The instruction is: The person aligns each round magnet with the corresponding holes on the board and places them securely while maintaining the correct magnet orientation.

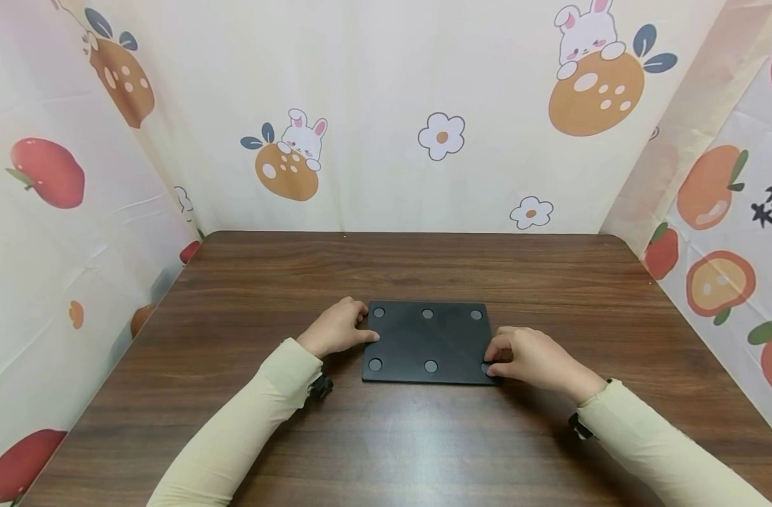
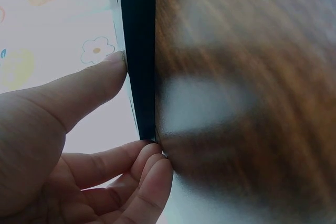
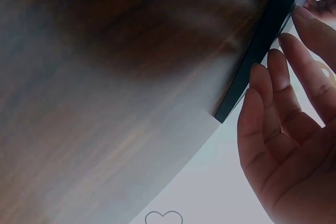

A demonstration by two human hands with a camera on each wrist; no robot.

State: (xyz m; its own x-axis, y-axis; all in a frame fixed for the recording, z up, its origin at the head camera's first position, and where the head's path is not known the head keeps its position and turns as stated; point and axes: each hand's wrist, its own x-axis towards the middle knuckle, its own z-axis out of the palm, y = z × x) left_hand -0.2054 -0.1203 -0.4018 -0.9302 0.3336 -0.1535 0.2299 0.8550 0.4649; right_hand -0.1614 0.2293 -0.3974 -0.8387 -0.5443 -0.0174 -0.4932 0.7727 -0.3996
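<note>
A flat black rectangular board (image 1: 428,341) lies on the wooden table, with several round grey discs, among them a near-middle disc (image 1: 431,366), in two rows on its top. My left hand (image 1: 340,327) holds the board's left end, thumb on the top face and curled fingertips against the edge. That grip shows closely in the left wrist view, around the dark side of the board (image 2: 139,51). At the near right corner my right hand (image 1: 534,358) has thumb and fingertips touching the board, beside a partly hidden corner disc (image 1: 485,367). Its fingers look loosely bent in the right wrist view.
The brown wood-grain table (image 1: 265,267) extends around the board on all sides. Behind it hangs a pale curtain (image 1: 379,91) printed with rabbits, fruit and flowers, and more printed cloth lines both sides. Dark bands with small devices sit at both wrists.
</note>
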